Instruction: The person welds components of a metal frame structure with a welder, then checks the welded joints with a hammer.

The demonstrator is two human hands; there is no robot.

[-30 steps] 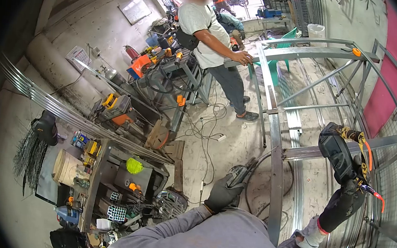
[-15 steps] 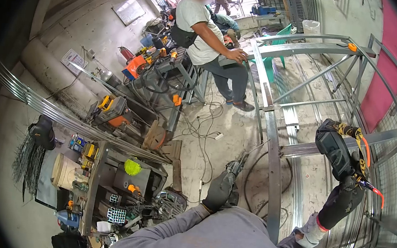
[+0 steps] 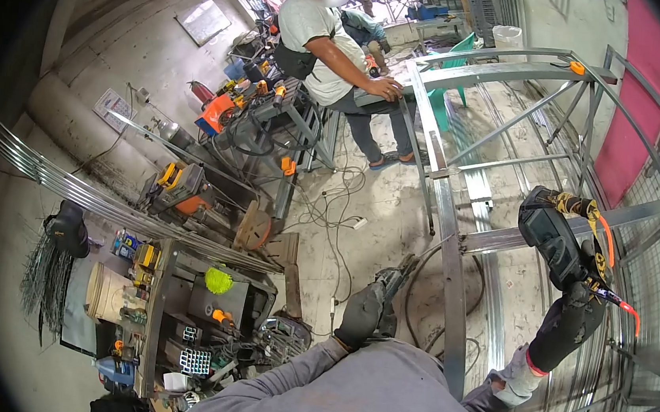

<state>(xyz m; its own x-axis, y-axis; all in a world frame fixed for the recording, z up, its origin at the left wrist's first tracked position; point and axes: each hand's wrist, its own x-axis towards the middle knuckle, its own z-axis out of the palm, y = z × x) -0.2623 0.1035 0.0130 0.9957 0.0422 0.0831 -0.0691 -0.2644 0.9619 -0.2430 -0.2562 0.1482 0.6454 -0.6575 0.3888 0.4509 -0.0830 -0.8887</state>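
Note:
My left hand [image 3: 365, 314], in a dark glove, is closed around an electrode holder [image 3: 395, 276]. A thin rod reaches from its jaws toward the upright bar of the metal frame [image 3: 448, 297], near the joint with a crossbar [image 3: 501, 240]. On the right, my gloved right hand [image 3: 576, 313] grips a black welding helmet [image 3: 551, 237] by its lower end. The helmet's yellow-and-black headband [image 3: 576, 204] and orange strap face outward. Beneath my left hand's tool, a black cable [image 3: 412, 313] loops on the floor.
A person [image 3: 325, 54] in a grey shirt stands across the frame, one hand on its curved end. At left are a cluttered bench [image 3: 155, 308], long bent metal strips [image 3: 108, 200] and a tool table [image 3: 306, 128]. Cables [image 3: 338, 207] cross the floor. A pink panel [image 3: 642, 101] stands at right.
My view has shifted slightly, so the room sits a little further left and up. The person opposite has moved their feet; their hand stays on the frame. Both my hands keep their grips.

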